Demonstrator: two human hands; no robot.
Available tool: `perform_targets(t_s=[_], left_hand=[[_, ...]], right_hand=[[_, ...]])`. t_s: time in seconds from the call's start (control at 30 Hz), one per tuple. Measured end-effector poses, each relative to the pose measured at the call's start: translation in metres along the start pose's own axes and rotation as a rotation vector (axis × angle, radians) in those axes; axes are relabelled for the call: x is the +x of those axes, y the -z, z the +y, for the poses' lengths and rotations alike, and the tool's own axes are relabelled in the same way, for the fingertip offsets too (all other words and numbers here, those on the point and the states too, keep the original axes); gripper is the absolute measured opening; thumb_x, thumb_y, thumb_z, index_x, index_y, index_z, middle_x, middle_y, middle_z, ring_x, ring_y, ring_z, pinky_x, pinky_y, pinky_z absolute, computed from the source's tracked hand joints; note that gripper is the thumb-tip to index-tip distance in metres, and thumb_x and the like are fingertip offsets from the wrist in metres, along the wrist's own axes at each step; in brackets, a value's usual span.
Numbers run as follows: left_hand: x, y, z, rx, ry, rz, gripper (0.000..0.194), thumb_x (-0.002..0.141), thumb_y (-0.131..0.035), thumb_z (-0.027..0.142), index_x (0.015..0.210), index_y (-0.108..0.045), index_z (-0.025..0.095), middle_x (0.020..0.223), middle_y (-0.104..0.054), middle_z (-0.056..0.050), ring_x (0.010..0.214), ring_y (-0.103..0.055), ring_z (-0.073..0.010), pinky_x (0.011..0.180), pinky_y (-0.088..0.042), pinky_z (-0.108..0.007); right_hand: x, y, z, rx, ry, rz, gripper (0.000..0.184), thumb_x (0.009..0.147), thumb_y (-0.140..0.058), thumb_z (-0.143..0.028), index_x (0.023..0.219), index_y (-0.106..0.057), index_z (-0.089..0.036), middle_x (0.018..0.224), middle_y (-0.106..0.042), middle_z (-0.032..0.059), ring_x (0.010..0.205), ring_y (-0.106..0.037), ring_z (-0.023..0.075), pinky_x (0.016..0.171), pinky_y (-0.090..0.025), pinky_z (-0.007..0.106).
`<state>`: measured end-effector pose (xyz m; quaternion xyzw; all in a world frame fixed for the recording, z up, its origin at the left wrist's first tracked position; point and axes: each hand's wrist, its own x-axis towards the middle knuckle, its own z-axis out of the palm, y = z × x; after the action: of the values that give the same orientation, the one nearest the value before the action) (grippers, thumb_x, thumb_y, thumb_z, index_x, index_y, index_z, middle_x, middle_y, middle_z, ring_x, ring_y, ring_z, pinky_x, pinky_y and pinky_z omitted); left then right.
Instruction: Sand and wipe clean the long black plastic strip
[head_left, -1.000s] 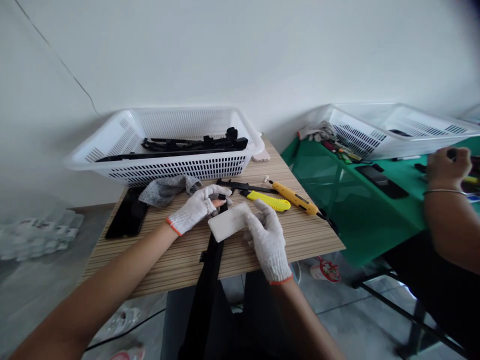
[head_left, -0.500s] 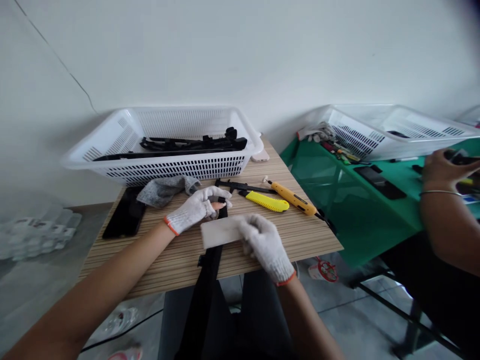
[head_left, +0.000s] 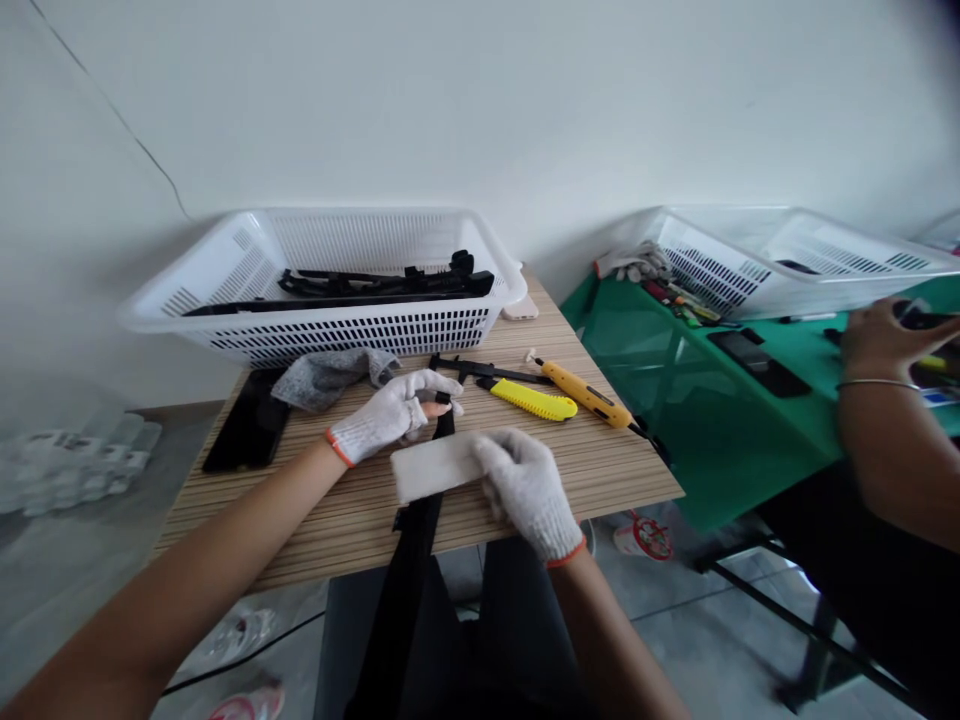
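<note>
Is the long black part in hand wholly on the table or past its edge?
Past its edge: from the left hand, the long black part runs behind the white block, then down beyond the table.

The left hand (head_left: 381,424), near the frame's centre, wears a white knitted glove (head_left: 358,437) with a ribbed wrist and an orange edge (head_left: 340,447) – a bare digit (head_left: 435,409), seemingly the thumb, shows outside the fabric. The right hand (head_left: 525,490), right of centre, has a matching white glove (head_left: 546,518), also orange-hemmed. Both forearms (head_left: 247,540) are sleeveless – and dark trousers (head_left: 514,610) cover the legs at bottom centre.
</note>
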<state>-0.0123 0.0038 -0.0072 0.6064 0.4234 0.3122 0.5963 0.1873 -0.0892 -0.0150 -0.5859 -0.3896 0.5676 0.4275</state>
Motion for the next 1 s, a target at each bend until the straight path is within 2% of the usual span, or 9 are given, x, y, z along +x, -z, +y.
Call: perform_targets(t_s=[0.1, 0.33, 0.43, 0.53, 0.63, 0.7, 0.77, 0.9, 1.0], left_hand=[[0.0, 0.0, -0.001, 0.009, -0.012, 0.004, 0.034, 0.077, -0.085, 0.034, 0.104, -0.074, 0.018, 0.096, -0.077, -0.007, 0.061, -0.058, -0.0114, 0.049, -0.037, -0.022], [-0.002, 0.001, -0.005, -0.014, -0.006, -0.013, 0.035, 0.085, -0.08, 0.035, 0.115, -0.072, 0.019, 0.097, -0.078, -0.008, 0.054, -0.053, -0.0086, 0.049, -0.036, -0.022], [0.001, 0.001, -0.005, -0.016, -0.054, -0.012, 0.033, 0.08, -0.084, 0.034, 0.107, -0.073, 0.018, 0.104, -0.077, -0.008, 0.083, -0.07, -0.0184, 0.067, -0.053, -0.028], [0.005, 0.002, -0.007, -0.007, -0.083, -0.016, 0.032, 0.079, -0.086, 0.033, 0.104, -0.074, 0.018, 0.109, -0.076, -0.008, 0.1, -0.072, -0.0236, 0.084, -0.057, -0.034], [0.005, 0.003, -0.009, -0.001, -0.084, -0.015, 0.034, 0.079, -0.086, 0.034, 0.106, -0.073, 0.018, 0.107, -0.077, -0.008, 0.093, -0.072, -0.022, 0.08, -0.057, -0.034], [0.004, 0.003, -0.011, 0.001, -0.08, -0.009, 0.036, 0.079, -0.086, 0.035, 0.107, -0.073, 0.018, 0.106, -0.077, -0.008, 0.089, -0.072, -0.021, 0.075, -0.057, -0.032], [0.004, 0.002, -0.011, 0.001, -0.079, -0.006, 0.035, 0.079, -0.086, 0.035, 0.106, -0.073, 0.018, 0.106, -0.078, -0.008, 0.088, -0.072, -0.0206, 0.073, -0.056, -0.03], [0.003, 0.002, -0.009, 0.009, -0.062, -0.012, 0.031, 0.083, -0.083, 0.034, 0.108, -0.073, 0.018, 0.097, -0.078, -0.007, 0.072, -0.068, -0.0168, 0.057, -0.05, -0.026], [0.003, 0.003, -0.007, 0.016, -0.06, -0.017, 0.031, 0.082, -0.083, 0.031, 0.108, -0.073, 0.018, 0.096, -0.077, -0.007, 0.067, -0.066, -0.0156, 0.053, -0.047, -0.024]], right_hand=[[0.001, 0.001, 0.0, 0.113, -0.004, 0.177, 0.048, 0.076, -0.069, -0.07, 0.086, -0.061, -0.023, 0.047, -0.047, -0.0099, 0.034, -0.037, 0.0085, 0.032, -0.028, 0.021], [0.0, 0.003, 0.007, -0.27, 0.161, -0.104, 0.031, 0.074, -0.081, -0.05, 0.083, -0.071, -0.022, 0.062, -0.063, -0.0019, 0.058, -0.055, 0.0139, 0.053, -0.041, 0.025], [0.004, 0.004, 0.008, -0.12, 0.107, 0.009, 0.037, 0.081, -0.07, -0.059, 0.084, -0.064, -0.023, 0.056, -0.057, -0.0045, 0.048, -0.048, 0.0137, 0.047, -0.037, 0.027], [0.005, 0.005, 0.008, -0.096, 0.21, 0.115, 0.036, 0.083, -0.066, -0.06, 0.081, -0.059, -0.025, 0.061, -0.059, -0.0034, 0.053, -0.053, 0.0154, 0.053, -0.043, 0.029], [0.004, 0.005, 0.01, -0.246, 0.322, 0.108, 0.03, 0.081, -0.07, -0.052, 0.078, -0.056, -0.026, 0.07, -0.066, -0.0018, 0.065, -0.062, 0.0173, 0.063, -0.049, 0.03], [0.002, 0.004, 0.011, -0.263, 0.26, 0.017, 0.028, 0.082, -0.07, -0.051, 0.081, -0.054, -0.026, 0.065, -0.065, -0.0041, 0.057, -0.061, 0.0161, 0.057, -0.048, 0.028], [0.003, 0.003, 0.01, -0.16, 0.155, -0.023, 0.03, 0.083, -0.067, -0.053, 0.087, -0.052, -0.027, 0.056, -0.06, -0.0076, 0.044, -0.056, 0.015, 0.046, -0.044, 0.027], [0.006, 0.001, 0.009, 0.106, 0.125, 0.209, 0.038, 0.078, -0.072, -0.055, 0.096, -0.052, -0.027, 0.065, -0.065, -0.0071, 0.045, -0.06, 0.013, 0.04, -0.045, 0.023], [0.007, 0.001, 0.01, 0.114, 0.133, 0.066, 0.043, 0.075, -0.077, -0.05, 0.107, -0.063, -0.026, 0.083, -0.073, -0.0033, 0.049, -0.061, 0.0105, 0.041, -0.048, 0.022]])
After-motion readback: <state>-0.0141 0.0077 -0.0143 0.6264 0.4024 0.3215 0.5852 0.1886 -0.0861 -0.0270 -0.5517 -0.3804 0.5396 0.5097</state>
